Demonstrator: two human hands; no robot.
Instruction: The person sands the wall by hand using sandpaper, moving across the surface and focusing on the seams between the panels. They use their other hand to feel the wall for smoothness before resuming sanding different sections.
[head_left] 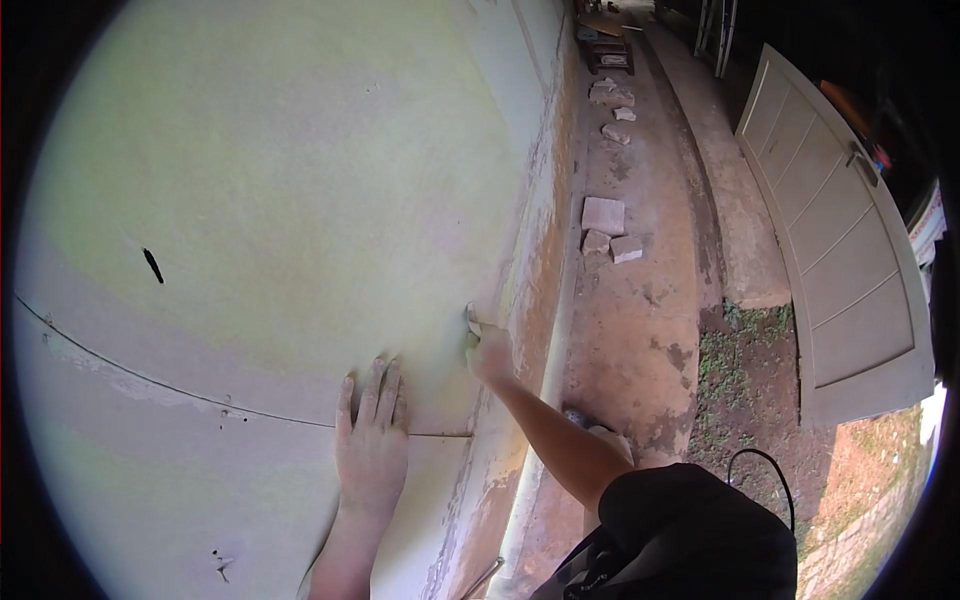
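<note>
In our right hand (pixel 488 352) we have a small, pale tool (pixel 472 320), its tip at the wall (pixel 290 200), near the wall's worn lower edge (pixel 548 225). Our fingers are closed around it; its full shape is too small to tell. To its left in the view, our left hand (pixel 372 445) lies open against the wall, its fingers stretched out, some slightly apart. A thin dark seam (pixel 240 408) runs across the wall to both sides of that hand, and farther off we see a short black slit (pixel 152 265). Past the worn edge, pale blocks (pixel 603 215) and broken pieces rest on the stained floor (pixel 640 310). Beyond them stands a panelled door (pixel 850 250) with a handle (pixel 862 165), near low green plants (pixel 735 365). Our black sleeve (pixel 690 530) fills the lower right, beside a curved black cable (pixel 772 462).
</note>
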